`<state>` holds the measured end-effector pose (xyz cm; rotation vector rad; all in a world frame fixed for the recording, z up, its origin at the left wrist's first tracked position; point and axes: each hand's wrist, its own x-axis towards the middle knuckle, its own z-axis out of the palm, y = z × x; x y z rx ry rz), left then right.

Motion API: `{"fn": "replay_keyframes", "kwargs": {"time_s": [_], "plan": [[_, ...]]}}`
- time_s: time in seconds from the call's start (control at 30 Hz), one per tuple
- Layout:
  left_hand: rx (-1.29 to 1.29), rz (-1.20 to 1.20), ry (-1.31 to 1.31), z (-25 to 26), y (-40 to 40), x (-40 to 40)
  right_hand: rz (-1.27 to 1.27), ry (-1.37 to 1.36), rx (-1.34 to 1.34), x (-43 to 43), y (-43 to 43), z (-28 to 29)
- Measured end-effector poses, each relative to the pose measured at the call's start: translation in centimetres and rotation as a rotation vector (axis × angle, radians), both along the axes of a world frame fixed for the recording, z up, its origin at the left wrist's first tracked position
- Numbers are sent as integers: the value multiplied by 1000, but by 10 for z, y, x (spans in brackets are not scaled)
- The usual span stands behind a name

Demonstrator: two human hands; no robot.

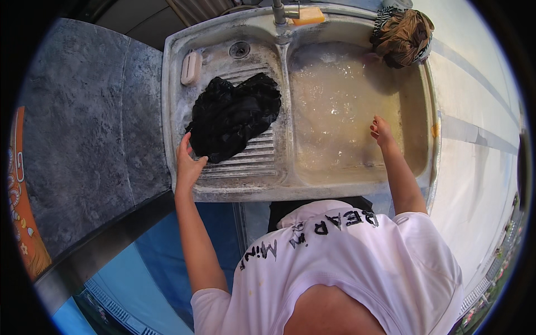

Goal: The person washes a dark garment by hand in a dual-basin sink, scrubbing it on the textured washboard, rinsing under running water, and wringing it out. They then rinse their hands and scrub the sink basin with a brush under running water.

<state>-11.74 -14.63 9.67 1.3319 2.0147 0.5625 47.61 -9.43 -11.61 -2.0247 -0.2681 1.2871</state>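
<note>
A wet black garment (236, 119) lies bunched on the ridged washboard (255, 157) of the sink's left side. At its near left edge is my left hand (188, 161), thumb and fingers spread apart, the fingertips touching or almost touching the cloth. My right hand (381, 130) hovers over the right basin (412, 125), its fingers loosely bent and nothing visible in them. Cloudy, yellowish water (335, 109) with some bubbles fills that basin. A pale pink scrubbing brush (191, 68) rests beside the garment, along the left wall.
The tap (279, 12) stands at the back between both sides, beside an orange-yellow block (309, 16), perhaps soap. Brown and striped cloths (404, 37) are heaped on the back right corner. A drain (239, 50) lies behind the washboard. A dark grey counter (92, 113) adjoins the left.
</note>
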Motion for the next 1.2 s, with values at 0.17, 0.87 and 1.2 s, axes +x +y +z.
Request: {"fn": "replay_keyframes", "kwargs": {"time_s": [0.17, 0.87, 1.2], "plan": [[305, -63, 115, -9, 45, 27, -206, 642, 426, 175, -96, -135], [496, -73, 317, -84, 30, 89, 1068, -769, 1052, -369, 36, 140], [574, -285, 240, -99, 138, 70, 1115, -764, 768, -385, 111, 112]]}}
